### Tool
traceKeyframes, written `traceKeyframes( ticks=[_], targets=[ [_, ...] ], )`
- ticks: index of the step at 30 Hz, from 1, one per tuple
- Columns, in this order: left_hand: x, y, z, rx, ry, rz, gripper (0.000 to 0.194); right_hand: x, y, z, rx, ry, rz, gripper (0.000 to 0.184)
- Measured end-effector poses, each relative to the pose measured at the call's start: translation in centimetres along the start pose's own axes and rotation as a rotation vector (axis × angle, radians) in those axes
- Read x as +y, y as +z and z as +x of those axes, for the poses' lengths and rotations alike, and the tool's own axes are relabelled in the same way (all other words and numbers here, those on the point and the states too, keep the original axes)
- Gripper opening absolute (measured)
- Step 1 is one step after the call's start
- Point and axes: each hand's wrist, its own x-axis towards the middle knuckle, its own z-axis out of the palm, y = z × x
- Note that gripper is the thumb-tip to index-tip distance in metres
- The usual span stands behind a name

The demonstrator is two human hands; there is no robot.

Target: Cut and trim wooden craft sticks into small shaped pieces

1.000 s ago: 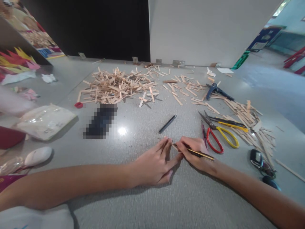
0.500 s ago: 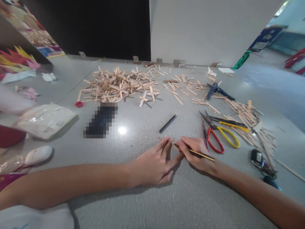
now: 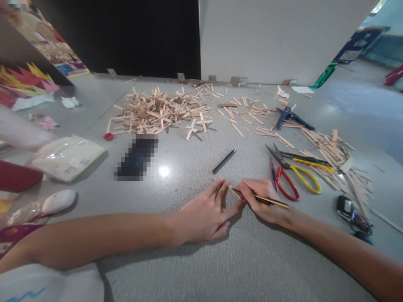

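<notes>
My left hand (image 3: pixel 206 212) rests on the grey floor with its fingers pressed onto a small wooden stick (image 3: pixel 233 191). My right hand (image 3: pixel 262 200) is closed round a thin black and gold pen (image 3: pixel 271 202), its tip at that stick. The two hands touch at the thumbs. A black pen cap (image 3: pixel 224 161) lies just beyond them.
Red and yellow handled scissors (image 3: pixel 291 176) lie right of my right hand, blue pliers (image 3: pixel 291 118) farther back. Heaps of wooden sticks (image 3: pixel 157 111) spread across the far floor and the right side (image 3: pixel 333 157). A plastic packet (image 3: pixel 67 157), a white mouse (image 3: pixel 58 201) and keys (image 3: pixel 351 212) lie around.
The view has shifted slightly; my hands stay together at the stick with barely any movement.
</notes>
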Motion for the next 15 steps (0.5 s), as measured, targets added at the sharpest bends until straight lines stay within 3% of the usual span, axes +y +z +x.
traceKeyframes(
  ticks=[8,15],
  targets=[
    [-0.04,-0.18,-0.05,-0.021,0.007,0.058,0.077,-0.27,-0.66,-0.11,-0.055,-0.016,-0.022,0.043],
    [0.02,-0.33,-0.04,-0.051,-0.006,-0.031,0.082,-0.34,-1.00,-0.10,-0.070,-0.034,-0.023,0.043]
  ],
)
